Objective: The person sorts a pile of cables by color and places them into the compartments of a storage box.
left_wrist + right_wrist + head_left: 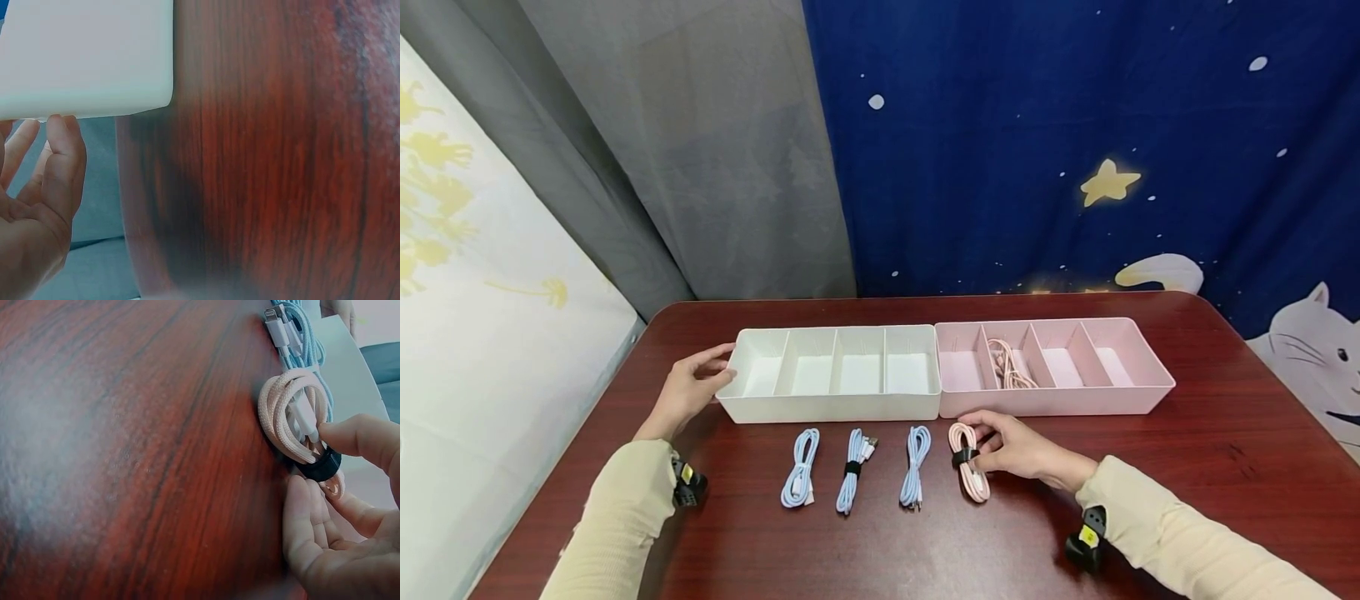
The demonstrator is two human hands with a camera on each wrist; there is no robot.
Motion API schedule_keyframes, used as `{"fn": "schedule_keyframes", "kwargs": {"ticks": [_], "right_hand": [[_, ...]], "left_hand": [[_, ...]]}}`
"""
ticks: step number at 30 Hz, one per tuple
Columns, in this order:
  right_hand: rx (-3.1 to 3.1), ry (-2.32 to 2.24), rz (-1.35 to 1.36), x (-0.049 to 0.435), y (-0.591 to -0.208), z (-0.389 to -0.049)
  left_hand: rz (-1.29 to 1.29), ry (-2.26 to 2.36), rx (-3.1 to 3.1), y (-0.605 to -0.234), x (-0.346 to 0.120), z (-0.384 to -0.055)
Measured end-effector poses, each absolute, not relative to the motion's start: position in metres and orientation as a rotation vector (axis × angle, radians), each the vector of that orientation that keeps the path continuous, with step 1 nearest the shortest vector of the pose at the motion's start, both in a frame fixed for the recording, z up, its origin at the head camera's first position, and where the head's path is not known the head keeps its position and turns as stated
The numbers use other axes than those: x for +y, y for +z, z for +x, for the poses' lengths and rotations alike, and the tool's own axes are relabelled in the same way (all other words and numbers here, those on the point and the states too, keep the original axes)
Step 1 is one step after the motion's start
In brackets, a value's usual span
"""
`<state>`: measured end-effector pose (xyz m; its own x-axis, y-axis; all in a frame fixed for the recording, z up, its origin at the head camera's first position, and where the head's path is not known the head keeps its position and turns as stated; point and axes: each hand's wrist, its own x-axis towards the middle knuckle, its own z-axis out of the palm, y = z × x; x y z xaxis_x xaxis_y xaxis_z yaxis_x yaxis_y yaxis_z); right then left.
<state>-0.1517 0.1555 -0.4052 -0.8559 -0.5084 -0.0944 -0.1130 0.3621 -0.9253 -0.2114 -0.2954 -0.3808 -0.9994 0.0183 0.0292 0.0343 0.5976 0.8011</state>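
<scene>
My right hand (pixel 1021 448) pinches a coiled pink charging cable (pixel 968 483) bound with a black strap (pixel 322 466). In the right wrist view the thumb lies on its upper side and the fingers curl below, by the tabletop. Fingertips of my left hand (pixel 687 390) touch the left end of a white divided box (pixel 835 408); the left wrist view shows them relaxed against its wall. To the left of the pink cable lie three coiled blue cables: one near it (pixel 915 467), a black-strapped one (pixel 852 471) and one farther left (pixel 801 468).
A pink divided box (pixel 1052 404) adjoins the white box's right end. In its second compartment from the left is a loose pink cable (pixel 1011 367). Both boxes stand on the dark red table (pixel 737 533), with grey (pixel 715 167) and blue curtains (pixel 970 167) behind.
</scene>
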Motion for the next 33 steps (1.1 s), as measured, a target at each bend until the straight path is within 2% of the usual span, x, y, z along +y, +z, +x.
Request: {"fn": "schedule_keyframes", "kwargs": {"ticks": [33], "right_hand": [[2.280,-1.502,-0.615,0.1575,-0.4043,-0.1445]], "left_hand": [[0.016,-1.409,-2.802,-0.3775,-0.2930,-0.2091]]}}
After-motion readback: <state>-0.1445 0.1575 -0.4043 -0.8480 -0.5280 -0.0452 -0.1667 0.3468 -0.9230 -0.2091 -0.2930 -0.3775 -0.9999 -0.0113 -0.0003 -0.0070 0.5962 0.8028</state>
